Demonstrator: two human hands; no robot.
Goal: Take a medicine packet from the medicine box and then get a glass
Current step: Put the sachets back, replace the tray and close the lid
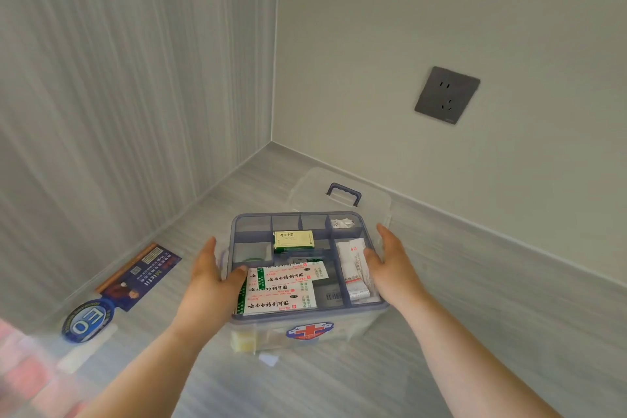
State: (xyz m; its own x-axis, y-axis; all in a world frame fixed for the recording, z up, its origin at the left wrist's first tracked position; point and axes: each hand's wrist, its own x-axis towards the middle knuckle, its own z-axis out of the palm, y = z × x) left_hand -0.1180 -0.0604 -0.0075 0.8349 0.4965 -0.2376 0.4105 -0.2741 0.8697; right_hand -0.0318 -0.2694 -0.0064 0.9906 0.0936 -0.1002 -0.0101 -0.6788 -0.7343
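Note:
A clear plastic medicine box [305, 332] with a red cross badge on its front stands on the grey counter. A blue-rimmed divided tray [251, 226] rests in its top. The tray holds white plaster packets [281, 295] with red print, a small green and cream packet [293, 240] and white sachets [353, 265]. My left hand [212, 282] grips the tray's left rim, thumb inside on a plaster packet. My right hand [390, 265] grips the right rim, thumb inside by the sachets. No glass is in view.
The box's clear lid [369, 200] with a blue handle lies flat behind the box. A dark blue leaflet [142, 275] and a round blue sticker [88, 319] lie at the left. Walls close the corner behind, with a grey socket [447, 95] on the right wall.

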